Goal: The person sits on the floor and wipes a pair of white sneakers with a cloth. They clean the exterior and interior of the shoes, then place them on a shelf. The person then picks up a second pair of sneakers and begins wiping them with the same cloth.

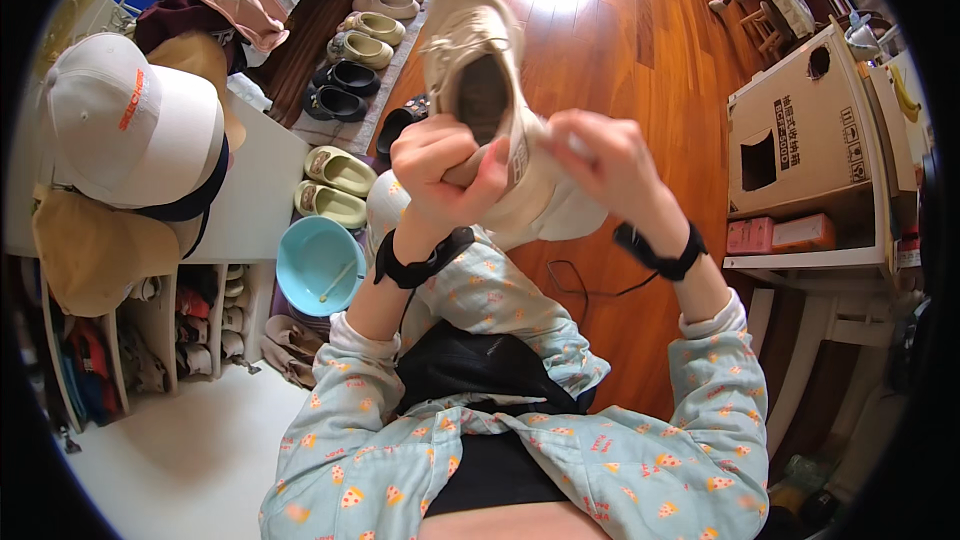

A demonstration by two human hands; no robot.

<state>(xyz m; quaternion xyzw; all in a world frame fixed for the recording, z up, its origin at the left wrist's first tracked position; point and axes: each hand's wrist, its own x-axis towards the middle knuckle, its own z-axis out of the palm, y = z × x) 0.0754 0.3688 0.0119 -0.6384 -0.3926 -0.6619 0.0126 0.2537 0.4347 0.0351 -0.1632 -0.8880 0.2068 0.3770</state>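
A cream lace-up sneaker [474, 37] is held up before me, its toe pointing away and its opening facing up. At the heel end, my left hand [454, 172] grips the collar, thumb on the outside. My right hand [600, 154] is beside the heel, fingers curled and blurred by motion; a small whitish thing seems to be between its fingertips, too blurred to name. Below the sneaker hangs a second pale, whitish shape [566, 206], partly hidden, perhaps the other shoe or a cloth. Both wrists wear black straps.
At left stand a light blue basin [311, 262] with a stick or brush inside, green slides [334, 202], a row of clogs on a mat, and a white cabinet [255, 165] bearing caps [112, 105]. A cardboard box [802, 127] sits on a shelf at right. A dark cord lies on the wooden floor.
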